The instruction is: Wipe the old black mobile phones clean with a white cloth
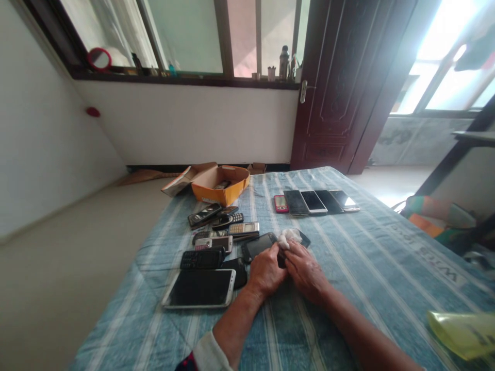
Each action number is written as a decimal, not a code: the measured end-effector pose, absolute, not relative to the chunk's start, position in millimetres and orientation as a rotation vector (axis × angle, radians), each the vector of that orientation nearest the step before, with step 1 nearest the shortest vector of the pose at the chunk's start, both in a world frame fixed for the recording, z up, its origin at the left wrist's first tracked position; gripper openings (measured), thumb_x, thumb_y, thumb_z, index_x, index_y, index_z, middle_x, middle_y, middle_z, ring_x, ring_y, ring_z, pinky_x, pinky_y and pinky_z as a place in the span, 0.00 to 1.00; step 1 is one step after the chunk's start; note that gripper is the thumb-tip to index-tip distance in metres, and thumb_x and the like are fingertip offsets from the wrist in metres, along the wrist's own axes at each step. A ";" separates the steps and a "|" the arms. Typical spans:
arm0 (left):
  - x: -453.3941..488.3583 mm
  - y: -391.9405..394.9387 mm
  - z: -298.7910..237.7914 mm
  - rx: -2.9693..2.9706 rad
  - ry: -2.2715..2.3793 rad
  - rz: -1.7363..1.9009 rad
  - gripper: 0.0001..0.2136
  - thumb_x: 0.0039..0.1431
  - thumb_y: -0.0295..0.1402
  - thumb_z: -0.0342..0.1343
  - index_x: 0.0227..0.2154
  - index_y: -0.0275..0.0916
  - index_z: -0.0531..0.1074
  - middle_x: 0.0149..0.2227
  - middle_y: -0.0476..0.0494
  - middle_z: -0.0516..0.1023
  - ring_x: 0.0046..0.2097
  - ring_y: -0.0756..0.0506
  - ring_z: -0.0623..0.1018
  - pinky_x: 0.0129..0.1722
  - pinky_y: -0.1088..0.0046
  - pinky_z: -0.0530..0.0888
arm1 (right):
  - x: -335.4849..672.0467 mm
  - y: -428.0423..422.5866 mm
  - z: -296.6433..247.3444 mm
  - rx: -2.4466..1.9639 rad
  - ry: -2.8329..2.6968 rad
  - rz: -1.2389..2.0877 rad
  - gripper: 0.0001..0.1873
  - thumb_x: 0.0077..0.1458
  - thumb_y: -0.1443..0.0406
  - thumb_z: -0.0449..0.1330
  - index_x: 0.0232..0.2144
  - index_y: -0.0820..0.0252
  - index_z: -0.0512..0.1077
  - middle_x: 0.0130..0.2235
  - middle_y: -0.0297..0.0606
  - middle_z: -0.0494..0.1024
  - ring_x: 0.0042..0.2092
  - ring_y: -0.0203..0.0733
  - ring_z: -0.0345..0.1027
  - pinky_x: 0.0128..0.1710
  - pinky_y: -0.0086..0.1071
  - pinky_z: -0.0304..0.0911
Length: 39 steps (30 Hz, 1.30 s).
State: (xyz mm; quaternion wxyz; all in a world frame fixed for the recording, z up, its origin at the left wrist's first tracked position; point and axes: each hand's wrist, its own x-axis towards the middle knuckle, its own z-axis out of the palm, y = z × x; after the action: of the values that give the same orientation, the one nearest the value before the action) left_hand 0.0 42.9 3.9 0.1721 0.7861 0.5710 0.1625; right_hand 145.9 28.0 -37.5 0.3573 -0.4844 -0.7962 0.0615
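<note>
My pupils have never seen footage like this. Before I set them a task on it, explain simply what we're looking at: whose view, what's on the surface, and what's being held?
There is no machine here, just a person's two bare hands. The single picture comes from a camera worn on their head, looking forward and down.

On the striped blue cloth lie many phones: a loose group on the left with a large white-edged phone nearest us, and a row farther off, starting with a small red phone. Behind the group stands an open orange box.

The right hand holds a white wad against a dark phone. The left hand is close beside it; its grip is partly hidden.
</note>
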 end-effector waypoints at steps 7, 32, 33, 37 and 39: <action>1.4 40.0 9.5 2.238 1.651 0.380 0.20 0.46 0.42 0.59 0.43 0.43 0.69 0.36 0.45 0.80 0.40 0.40 0.80 0.34 0.72 0.70 | 174.6 47.9 -50.1 -1.440 -1.939 0.054 0.20 0.61 0.64 0.47 0.50 0.60 0.72 0.57 0.48 0.69 0.61 0.53 0.58 0.60 0.51 0.56; 1.6 40.2 4.8 2.272 1.632 0.389 0.20 0.47 0.43 0.59 0.43 0.42 0.70 0.37 0.43 0.80 0.41 0.39 0.80 0.36 0.71 0.71 | 185.0 39.0 -56.9 -1.325 -1.963 0.070 0.23 0.56 0.72 0.47 0.48 0.56 0.75 0.55 0.43 0.72 0.62 0.51 0.58 0.59 0.52 0.59; 1.7 40.1 4.7 2.269 1.628 0.384 0.21 0.46 0.43 0.59 0.43 0.42 0.70 0.37 0.43 0.80 0.41 0.39 0.80 0.36 0.70 0.71 | 187.2 39.4 -57.3 -1.337 -1.960 0.045 0.22 0.57 0.71 0.47 0.47 0.55 0.75 0.54 0.42 0.73 0.62 0.52 0.56 0.59 0.53 0.59; 1.7 39.3 6.3 2.253 1.602 0.367 0.21 0.45 0.42 0.61 0.43 0.42 0.70 0.38 0.43 0.80 0.43 0.38 0.79 0.38 0.70 0.71 | 191.3 38.4 -55.4 -1.336 -1.999 -0.025 0.20 0.58 0.70 0.48 0.46 0.55 0.76 0.53 0.42 0.74 0.60 0.53 0.59 0.58 0.52 0.59; 1.5 38.4 7.3 2.249 1.592 0.366 0.21 0.45 0.42 0.61 0.43 0.42 0.70 0.39 0.43 0.80 0.43 0.38 0.79 0.39 0.70 0.71 | 192.2 37.5 -52.9 -1.318 -2.020 -0.015 0.20 0.58 0.69 0.48 0.45 0.54 0.76 0.51 0.42 0.75 0.57 0.51 0.63 0.56 0.49 0.62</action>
State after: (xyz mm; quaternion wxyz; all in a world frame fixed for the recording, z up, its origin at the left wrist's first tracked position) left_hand 1.5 38.4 7.3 0.1798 0.7959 0.5635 0.1294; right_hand 192.2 37.5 -52.9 0.3569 -0.5104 -0.7824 -0.0057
